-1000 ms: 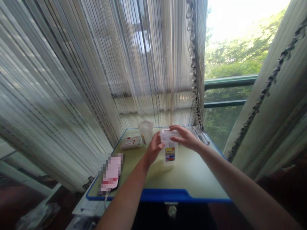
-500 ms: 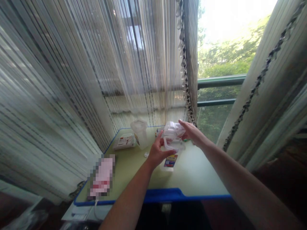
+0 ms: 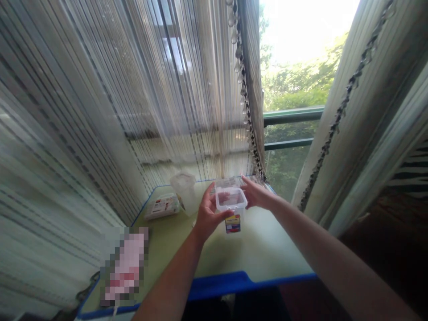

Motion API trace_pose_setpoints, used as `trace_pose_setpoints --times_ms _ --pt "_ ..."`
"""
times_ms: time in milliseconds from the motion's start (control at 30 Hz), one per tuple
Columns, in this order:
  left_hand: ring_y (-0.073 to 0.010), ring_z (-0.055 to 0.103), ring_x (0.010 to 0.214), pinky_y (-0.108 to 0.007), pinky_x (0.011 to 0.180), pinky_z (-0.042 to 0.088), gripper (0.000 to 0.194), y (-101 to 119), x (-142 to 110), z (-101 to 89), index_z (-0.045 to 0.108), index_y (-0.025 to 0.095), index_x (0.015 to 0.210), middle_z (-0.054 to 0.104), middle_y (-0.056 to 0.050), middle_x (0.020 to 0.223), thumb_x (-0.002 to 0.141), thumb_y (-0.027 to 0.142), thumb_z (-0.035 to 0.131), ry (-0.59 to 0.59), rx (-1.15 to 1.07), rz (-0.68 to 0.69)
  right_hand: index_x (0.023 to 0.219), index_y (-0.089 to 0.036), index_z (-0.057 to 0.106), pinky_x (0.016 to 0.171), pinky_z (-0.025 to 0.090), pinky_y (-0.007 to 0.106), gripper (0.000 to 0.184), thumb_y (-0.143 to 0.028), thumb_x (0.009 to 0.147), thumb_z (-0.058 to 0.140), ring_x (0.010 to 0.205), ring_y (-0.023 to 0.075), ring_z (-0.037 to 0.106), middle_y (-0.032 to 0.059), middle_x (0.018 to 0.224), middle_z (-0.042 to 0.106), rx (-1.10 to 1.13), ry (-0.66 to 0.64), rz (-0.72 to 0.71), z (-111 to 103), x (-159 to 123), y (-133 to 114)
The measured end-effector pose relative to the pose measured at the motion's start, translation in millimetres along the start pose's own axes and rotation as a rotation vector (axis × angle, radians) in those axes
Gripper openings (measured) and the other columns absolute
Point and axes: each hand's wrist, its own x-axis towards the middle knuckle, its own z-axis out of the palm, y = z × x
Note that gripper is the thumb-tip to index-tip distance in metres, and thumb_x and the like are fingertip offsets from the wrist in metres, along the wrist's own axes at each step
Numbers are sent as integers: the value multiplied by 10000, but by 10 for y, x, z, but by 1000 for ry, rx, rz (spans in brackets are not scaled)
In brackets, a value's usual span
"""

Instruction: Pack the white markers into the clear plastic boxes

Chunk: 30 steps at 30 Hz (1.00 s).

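Clear plastic box [image 3: 231, 200] is held between 2 hands: the left hand [image 3: 210, 216] grips its near side, and the right hand [image 3: 256, 195] curls at its far side. A labelled carton [image 3: 232, 224] stands just below the left hand's fingertips, and a clear tub [image 3: 183, 192] stands just beyond that hand.

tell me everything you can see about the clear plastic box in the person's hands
The clear plastic box is a small, squarish, see-through tub with rounded corners and a raised rim, its open top tilted toward the camera. Nothing clearly shows inside. The left hand grips its near left side, and the right hand is at its far right corner. It is held above the green tabletop, in front of a second clear plastic piece.
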Motion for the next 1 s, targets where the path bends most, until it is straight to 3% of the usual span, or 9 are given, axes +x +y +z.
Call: trace_pose_setpoints --times_ms 67,133,233,400,633,767,1000 --pt "-252 593 1051 -422 892 496 988 -89 16 -59 265 207 1346 618 -125 1107 544 356 824 106 51 37 1060 -141 580 694 504 340 553 -547 901 240 782 211 637 129 898 669 -199 207 14 -68 24 180" --pt "-257 584 1070 -426 900 493 915 -190 24 -106 300 201 1315 604 -136 1128 573 375 806 198 103 78 1098 -127 580 873 434 377 395 -408 866 430 1035 260 562 175 1117 604 -428 413 7 -157 40 392" --pt "-261 568 1104 -429 924 481 871 -319 24 -148 306 208 1305 577 -147 1179 600 363 793 222 179 110 1084 -160 618 920 372 419 333 -324 808 530 1140 322 471 188 1271 507 -902 604 64 -259 41 718" --pt "-268 551 1139 -433 950 464 846 -431 25 -152 298 207 1303 562 -157 1212 626 388 771 183 259 107 1061 -163 647 862 389 391 335 -342 843 467 1050 301 513 168 1099 604 -1059 526 138 -305 60 1009" --pt "-260 566 1123 -421 976 447 892 -489 41 -103 260 192 1319 547 -164 1244 621 420 766 131 398 105 1060 -161 652 845 392 355 351 -347 800 508 1027 297 512 153 1088 597 -1078 484 156 -304 77 956" --pt "-244 625 1021 -404 916 489 841 -509 54 -129 261 173 1321 619 -136 1132 668 438 720 141 426 56 1025 -162 669 844 392 354 369 -388 753 565 1033 303 507 156 1077 598 -1083 490 156 -278 52 920" --pt "-218 601 1039 -365 911 489 784 -460 23 -209 245 198 1310 576 -133 1188 679 328 692 227 517 234 1046 -154 647 850 384 342 384 -410 796 508 1008 279 528 134 1047 632 -1056 502 72 -268 35 903"
